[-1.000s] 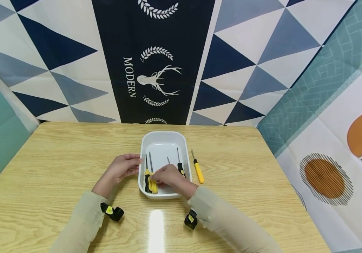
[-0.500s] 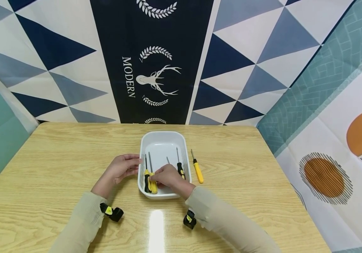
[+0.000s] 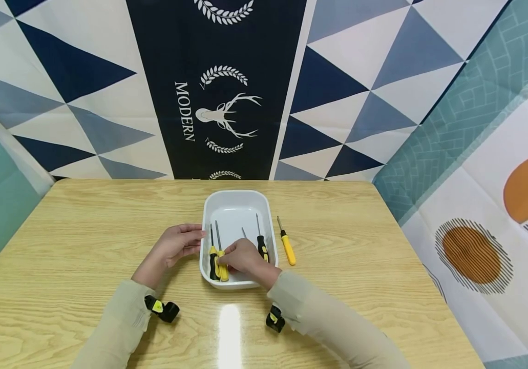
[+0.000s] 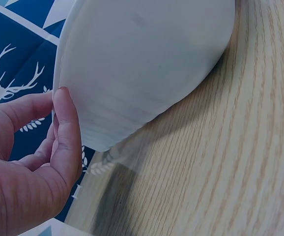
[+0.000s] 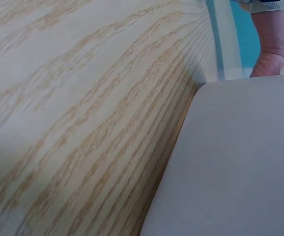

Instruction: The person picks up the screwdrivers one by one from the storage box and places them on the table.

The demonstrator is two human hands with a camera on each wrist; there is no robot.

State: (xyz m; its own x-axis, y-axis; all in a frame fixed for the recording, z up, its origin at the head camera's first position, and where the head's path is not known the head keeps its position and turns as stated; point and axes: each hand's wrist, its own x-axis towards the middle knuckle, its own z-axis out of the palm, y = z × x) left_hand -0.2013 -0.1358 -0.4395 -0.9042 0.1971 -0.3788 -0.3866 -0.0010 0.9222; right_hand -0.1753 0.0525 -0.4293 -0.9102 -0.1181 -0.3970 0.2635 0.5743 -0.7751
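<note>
A white plastic tray (image 3: 238, 201) stands on the table with several screwdrivers in it. My left hand (image 3: 182, 245) is at its left side, the thumb and fingers pinching the rim, as the left wrist view shows. My right hand (image 3: 244, 256) reaches into the tray, its curled fingertips at the handle of a yellow screwdriver (image 3: 223, 274). Left of that lies a black-and-yellow screwdriver (image 3: 213, 264). A thin shaft (image 3: 244, 232) pokes out above my right hand, its handle hidden. Along the tray's right wall lies a black screwdriver (image 3: 261, 246). The right wrist view shows only the tray's outer wall (image 5: 230, 162).
One yellow-handled screwdriver (image 3: 288, 248) lies on the wooden table (image 3: 337, 246) just right of the tray. Behind the table's far edge hangs a patterned cloth (image 3: 217, 118). Black wrist cameras (image 3: 162, 309) are strapped to both forearms.
Both hands keep their places at the tray. The head view has shifted slightly; the screwdrivers lie as before.
</note>
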